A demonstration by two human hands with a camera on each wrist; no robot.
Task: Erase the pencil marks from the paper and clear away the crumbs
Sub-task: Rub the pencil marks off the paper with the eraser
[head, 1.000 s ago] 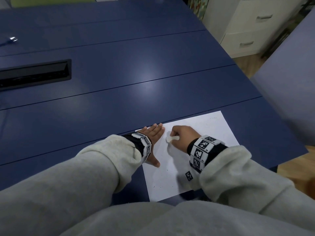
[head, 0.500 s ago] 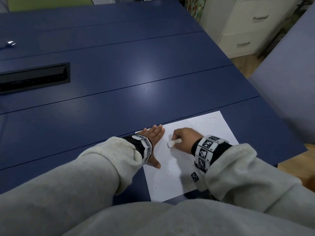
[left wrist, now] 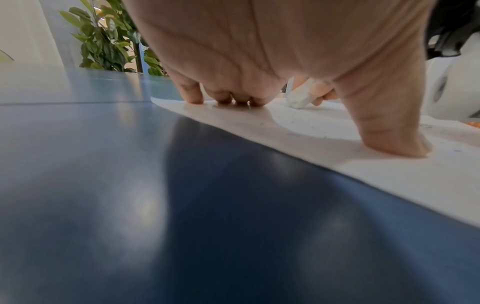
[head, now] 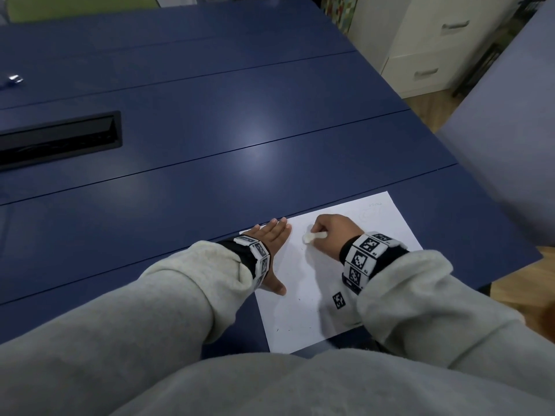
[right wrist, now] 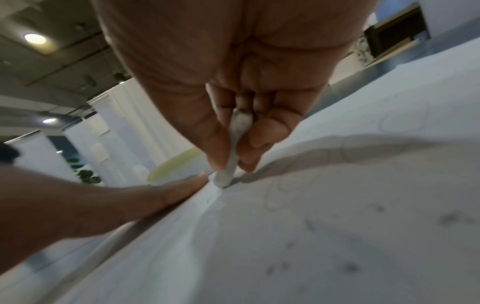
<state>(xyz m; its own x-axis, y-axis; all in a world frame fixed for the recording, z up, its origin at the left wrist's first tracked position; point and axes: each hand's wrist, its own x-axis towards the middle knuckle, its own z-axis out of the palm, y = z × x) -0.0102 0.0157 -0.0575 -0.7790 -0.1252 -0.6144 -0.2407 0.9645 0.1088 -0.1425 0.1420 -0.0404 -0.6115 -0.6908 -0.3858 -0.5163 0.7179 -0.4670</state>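
Smudged white eraser (right wrist: 235,148) on smooth paper (head: 303,319)

Dark blue table (head: 186,151) built of long panels divided by thin seams, with a black recessed cable tray (head: 57,139) set into its far left part and a small shiny metal object (head: 13,78) beyond it. White drawer cabinet (head: 432,46) on wood floor (head: 420,111) at upper right; leafy green plant (left wrist: 103,43) behind the table's far edge.

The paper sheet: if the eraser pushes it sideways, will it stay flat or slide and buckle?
Probably slides: the table looks glossy. Probably buckles, being thin: the left hand presses the paper sheet flat beside the eraser.
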